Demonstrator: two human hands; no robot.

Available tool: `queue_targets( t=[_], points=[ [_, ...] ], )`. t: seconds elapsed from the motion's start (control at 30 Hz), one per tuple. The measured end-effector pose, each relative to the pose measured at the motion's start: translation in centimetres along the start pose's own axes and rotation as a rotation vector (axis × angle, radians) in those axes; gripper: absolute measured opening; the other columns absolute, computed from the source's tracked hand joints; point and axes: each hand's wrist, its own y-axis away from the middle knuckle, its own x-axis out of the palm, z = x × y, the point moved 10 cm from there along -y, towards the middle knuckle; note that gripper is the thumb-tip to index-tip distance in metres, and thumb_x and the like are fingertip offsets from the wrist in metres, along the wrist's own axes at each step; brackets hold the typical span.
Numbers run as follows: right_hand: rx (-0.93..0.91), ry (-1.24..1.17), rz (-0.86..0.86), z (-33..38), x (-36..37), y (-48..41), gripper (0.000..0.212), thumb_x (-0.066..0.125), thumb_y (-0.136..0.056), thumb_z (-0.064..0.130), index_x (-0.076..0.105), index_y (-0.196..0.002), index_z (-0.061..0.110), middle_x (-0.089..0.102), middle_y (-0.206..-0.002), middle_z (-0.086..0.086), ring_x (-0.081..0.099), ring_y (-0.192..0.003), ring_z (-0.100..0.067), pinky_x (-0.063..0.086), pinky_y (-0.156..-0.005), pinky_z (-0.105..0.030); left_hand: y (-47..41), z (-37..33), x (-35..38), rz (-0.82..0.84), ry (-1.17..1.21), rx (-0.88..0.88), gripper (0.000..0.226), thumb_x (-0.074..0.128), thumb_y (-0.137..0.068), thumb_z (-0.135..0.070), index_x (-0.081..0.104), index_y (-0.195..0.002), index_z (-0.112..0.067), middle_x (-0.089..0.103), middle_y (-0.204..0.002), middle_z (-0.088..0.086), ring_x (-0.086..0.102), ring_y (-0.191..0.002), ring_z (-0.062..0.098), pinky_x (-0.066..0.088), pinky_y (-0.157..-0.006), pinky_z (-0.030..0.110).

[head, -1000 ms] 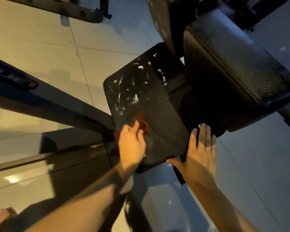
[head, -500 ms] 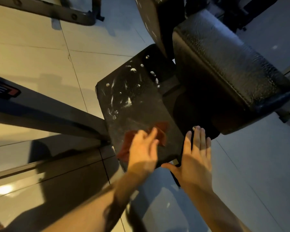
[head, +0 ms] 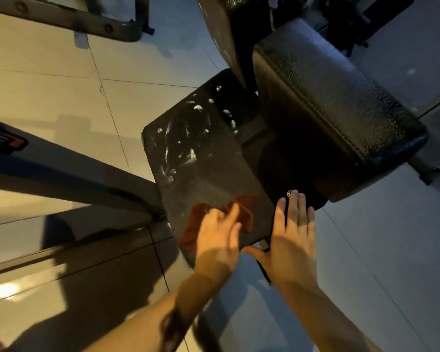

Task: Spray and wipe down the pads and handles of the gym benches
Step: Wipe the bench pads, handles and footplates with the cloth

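A flat black plate [head: 208,171] of the gym bench fills the middle of the view, with white foam streaks on its upper left part. My left hand [head: 219,240] presses a red cloth [head: 201,219] flat against the plate's lower end, fingers straight. My right hand [head: 294,240] rests open beside it on the plate's lower right edge, fingertips near a screw, thumb spread out. A thick black seat pad [head: 333,97] sits above and to the right of the plate.
A grey steel frame beam [head: 69,174] with a red-and-white label runs from the left to the plate's base. Another frame bar [head: 74,19] lies at the top left. Pale tiled floor [head: 48,97] surrounds the bench.
My left hand slid the red cloth rightward across the plate's lower end. The right hand stayed on the plate's right edge. The view shifted slightly.
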Motion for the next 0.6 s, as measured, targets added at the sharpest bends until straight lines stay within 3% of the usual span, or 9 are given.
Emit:
queue_targets(
  t=[0.1,0.2,0.27,0.33,0.43,0.53,0.6],
  points=[
    [-0.025,-0.015,-0.027,0.2,-0.5,0.1,0.132,0.065,-0.065,0.083,0.028,-0.156,-0.006,0.012,-0.165,-0.029,0.008,-0.156,-0.042,0.012,-0.126,-0.055,-0.1,-0.8,0.0,0.133,0.093,-0.012,0.038,0.049,-0.104,-0.033,0.063,-0.138,-0.022,0.050,-0.099,-0.007,0.050,-0.088,0.005,0.042,-0.083,0.022],
    [0.005,-0.018,0.055,0.0,0.1,-0.2,0.135,0.072,-0.060,0.083,0.032,-0.154,-0.005,0.017,-0.164,-0.030,0.011,-0.155,-0.043,0.009,-0.125,-0.053,-2.5,1.2,-1.9,0.177,0.296,-0.262,0.027,0.059,-0.103,-0.018,0.070,-0.122,-0.034,0.062,-0.099,-0.003,0.061,-0.092,0.004,0.047,-0.089,0.028],
    [0.015,-0.032,0.099,-0.2,0.0,-0.4,0.126,0.072,-0.065,0.081,0.038,-0.153,-0.002,0.022,-0.163,-0.029,0.015,-0.154,-0.041,0.012,-0.125,-0.052,-3.6,1.1,-3.2,0.211,0.476,-0.447,0.029,0.058,-0.102,-0.011,0.074,-0.118,-0.029,0.073,-0.102,0.005,0.069,-0.094,0.016,0.052,-0.095,0.040],
    [0.035,-0.149,0.084,-0.3,-1.3,-0.3,0.097,0.070,-0.079,0.069,0.047,-0.148,0.005,0.027,-0.163,-0.024,0.020,-0.153,-0.039,0.021,-0.125,-0.053,-3.9,-0.1,-4.2,0.303,0.650,-0.589,0.033,0.052,-0.103,-0.003,0.073,-0.124,-0.015,0.076,-0.103,0.015,0.070,-0.093,0.030,0.054,-0.091,0.042],
    [0.135,-0.580,0.085,-1.1,-3.6,0.0,0.055,0.066,-0.095,0.042,0.054,-0.143,0.018,0.042,-0.156,-0.007,0.039,-0.145,-0.028,0.042,-0.114,-0.043,-4.3,-3.5,-6.2,0.473,0.745,-0.636,0.039,0.045,-0.100,0.001,0.074,-0.122,-0.012,0.076,-0.112,0.017,0.072,-0.104,0.032,0.058,-0.092,0.036],
    [0.307,-1.271,0.260,0.2,-3.0,0.0,0.051,0.072,-0.093,0.019,0.054,-0.140,0.024,0.055,-0.141,0.000,0.052,-0.130,-0.018,0.048,-0.105,-0.034,-4.3,-6.0,-7.6,0.562,0.870,-0.652,0.043,0.039,-0.099,-0.001,0.080,-0.095,-0.015,0.075,-0.093,0.012,0.074,-0.085,0.025,0.061,-0.074,0.030],
    [0.369,-1.668,0.435,2.6,-2.8,0.1,0.053,0.072,-0.090,0.003,0.055,-0.138,0.019,0.059,-0.139,-0.002,0.055,-0.127,-0.015,0.046,-0.105,-0.029,-4.2,-7.0,-8.4,0.580,0.951,-0.682,0.038,0.039,-0.100,-0.002,0.075,-0.090,-0.010,0.071,-0.090,0.012,0.072,-0.080,0.024,0.063,-0.074,0.033]
  ],
)
